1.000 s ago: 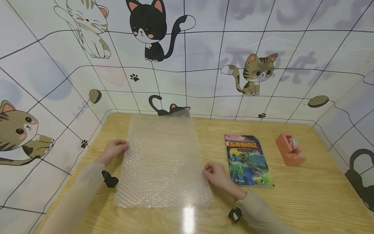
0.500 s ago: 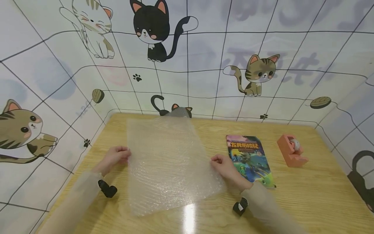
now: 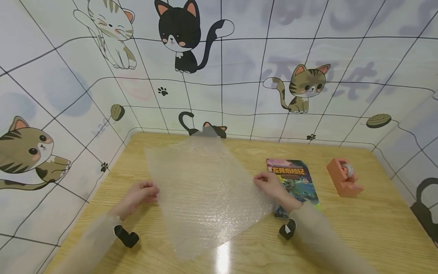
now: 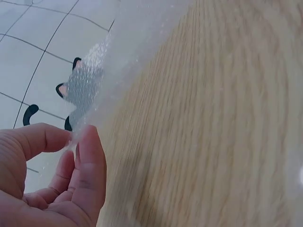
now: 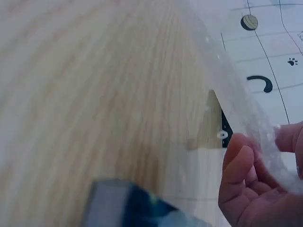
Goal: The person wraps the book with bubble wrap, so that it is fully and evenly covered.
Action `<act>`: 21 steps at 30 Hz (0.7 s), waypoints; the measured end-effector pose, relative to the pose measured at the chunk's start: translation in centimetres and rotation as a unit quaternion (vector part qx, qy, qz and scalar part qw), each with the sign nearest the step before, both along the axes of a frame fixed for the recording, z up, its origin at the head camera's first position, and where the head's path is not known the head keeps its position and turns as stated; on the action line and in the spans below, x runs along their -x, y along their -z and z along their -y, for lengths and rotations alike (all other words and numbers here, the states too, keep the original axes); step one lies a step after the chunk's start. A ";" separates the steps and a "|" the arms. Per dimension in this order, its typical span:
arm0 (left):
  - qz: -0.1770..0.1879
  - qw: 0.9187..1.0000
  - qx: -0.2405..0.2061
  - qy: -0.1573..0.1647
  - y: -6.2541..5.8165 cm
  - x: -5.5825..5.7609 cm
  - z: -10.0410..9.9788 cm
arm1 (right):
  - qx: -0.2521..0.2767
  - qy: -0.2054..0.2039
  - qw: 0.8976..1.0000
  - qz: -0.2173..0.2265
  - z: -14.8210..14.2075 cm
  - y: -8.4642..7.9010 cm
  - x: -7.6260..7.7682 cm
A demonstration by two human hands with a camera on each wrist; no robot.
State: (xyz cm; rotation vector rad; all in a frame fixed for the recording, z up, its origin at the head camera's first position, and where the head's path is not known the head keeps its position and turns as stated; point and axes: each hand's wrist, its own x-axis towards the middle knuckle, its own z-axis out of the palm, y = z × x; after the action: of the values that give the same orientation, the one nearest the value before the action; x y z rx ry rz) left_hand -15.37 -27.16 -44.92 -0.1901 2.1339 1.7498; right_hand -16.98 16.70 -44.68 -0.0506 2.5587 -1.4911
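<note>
A clear sheet of bubble wrap (image 3: pixel 205 190) is held over the wooden table, turned at an angle in the head view. My left hand (image 3: pixel 142 196) pinches its left edge between thumb and fingers; the left wrist view shows the hand (image 4: pixel 61 175) with the film (image 4: pixel 123 61) at the fingertips. On the opposite edge my right hand (image 3: pixel 273 187) pinches the sheet, and in the right wrist view the film (image 5: pixel 236 94) runs between thumb and fingers of that hand (image 5: pixel 260 184). A colourful book (image 3: pixel 297 182) lies under the right hand, partly covered by it.
An orange tape dispenser (image 3: pixel 343 179) with a roll of tape stands right of the book. The wooden table (image 3: pixel 369 228) meets walls printed with cats (image 3: pixel 301 49) at the back and sides.
The bubble wrap has rotated counterclockwise in the head view, its near corner swinging right. My left hand has moved nearer and slightly right; my right hand has moved right and away, over the book.
</note>
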 end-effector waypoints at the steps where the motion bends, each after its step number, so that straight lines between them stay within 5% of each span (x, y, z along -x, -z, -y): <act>1: 0.002 1.000 -0.004 0.000 0.0 -0.2 -0.2 | 0.003 -0.003 1.000 0.001 -0.2 0.0 0.3; 21: 0.024 0.998 -0.065 0.000 -0.1 -4.4 -3.9 | -0.055 -0.036 0.998 -0.020 -2.8 -0.4 4.6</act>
State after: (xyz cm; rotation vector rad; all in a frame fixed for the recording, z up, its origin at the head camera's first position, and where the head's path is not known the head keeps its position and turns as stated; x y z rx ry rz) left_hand -11.00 -23.24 -44.84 -0.1944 1.9792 1.8574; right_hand -21.56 19.53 -44.27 -0.1586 2.6354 -1.3349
